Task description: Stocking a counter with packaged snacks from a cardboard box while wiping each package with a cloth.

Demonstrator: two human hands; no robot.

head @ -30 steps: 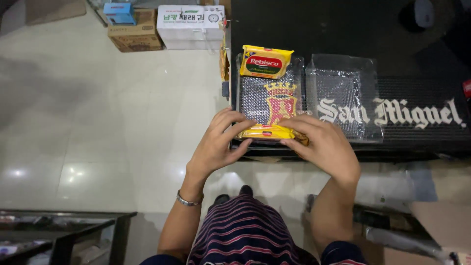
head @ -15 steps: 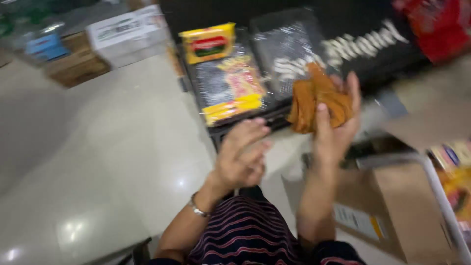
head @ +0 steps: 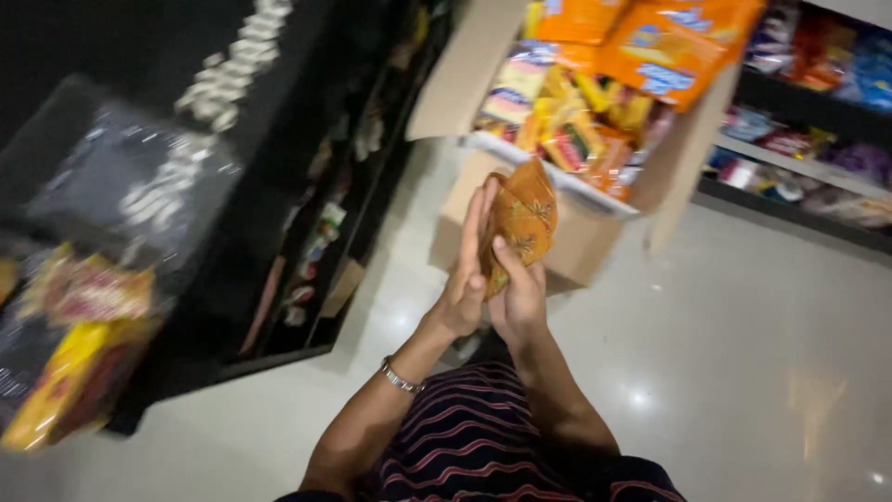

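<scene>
both hands clamp the orange wrapper: left hand flat on one side, right hand cupping beneath, raised before the cardboard box of snack packs; firm even pressure keeps it from slipping

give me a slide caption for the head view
Both hands, left hand and right hand, press an orange packet before a snack-filled cardboard box.

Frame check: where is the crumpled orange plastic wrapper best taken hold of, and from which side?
Probably by its upper bulge, from above: the crumpled orange plastic wrapper stands upright, with the left hand and right hand flanking its lower half, leaving only the top exposed.
</scene>
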